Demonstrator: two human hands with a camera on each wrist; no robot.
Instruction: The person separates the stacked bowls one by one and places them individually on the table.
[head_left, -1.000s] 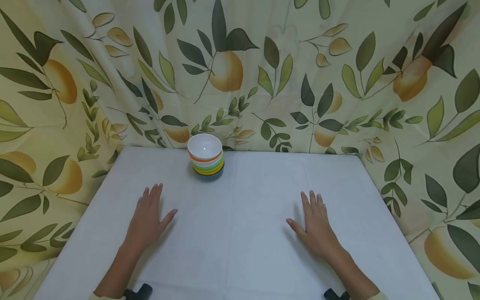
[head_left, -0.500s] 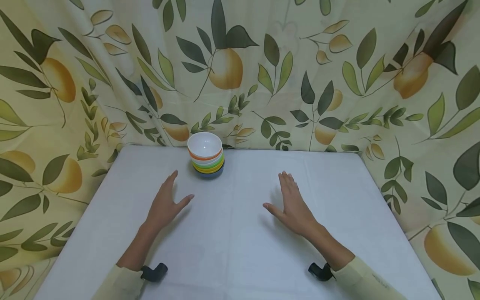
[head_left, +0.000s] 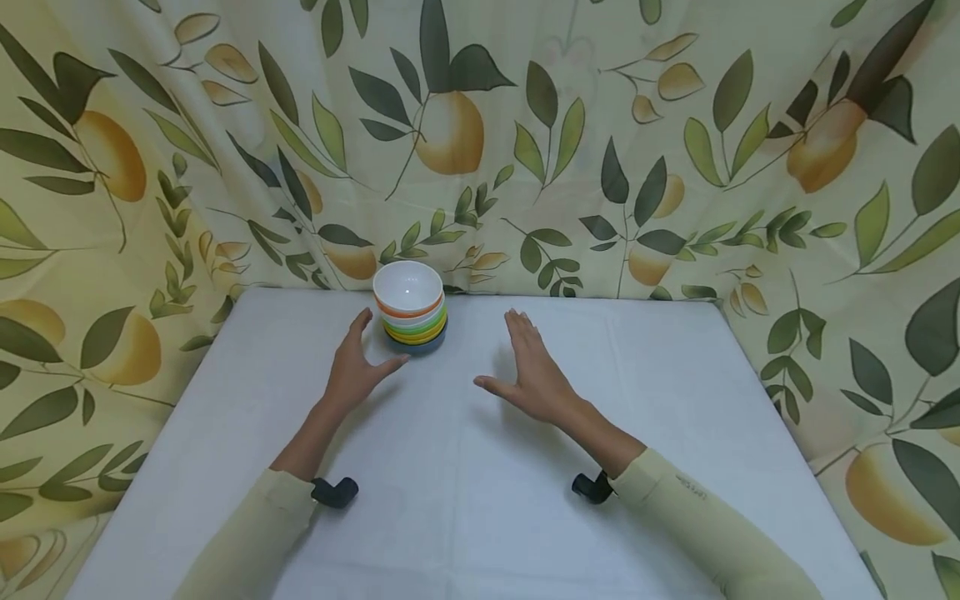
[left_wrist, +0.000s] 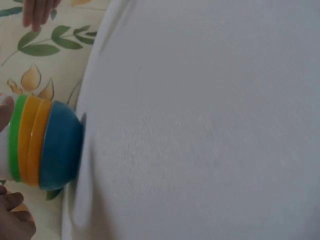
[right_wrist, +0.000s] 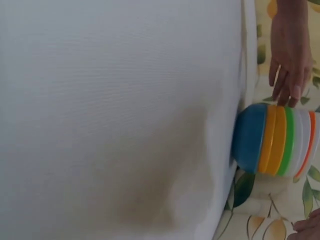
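Observation:
A stack of nested bowls (head_left: pixel 410 304) stands upright near the table's back edge, with a white, orange-rimmed bowl on top, green and yellow rims under it and a blue bowl (left_wrist: pixel 62 145) at the bottom. My left hand (head_left: pixel 354 367) is just left and in front of the stack, thumb spread from the fingers, holding nothing. To the right of the stack, my right hand (head_left: pixel 536 375) hovers with straight fingers and thumb apart, also holding nothing. In the right wrist view the left hand (right_wrist: pixel 291 55) has its fingertips right beside the bowls.
A white cloth covers the table (head_left: pixel 465 517). Right behind its back edge hangs a curtain (head_left: pixel 555 167) printed with fruit and leaves. A black wrist camera (head_left: pixel 335 492) sits at the left wrist, another black camera (head_left: pixel 592 487) at the right.
Both hands have moved forward and inward toward the bowl stack, the left from the left side and the right from the right. The stack has stayed in place.

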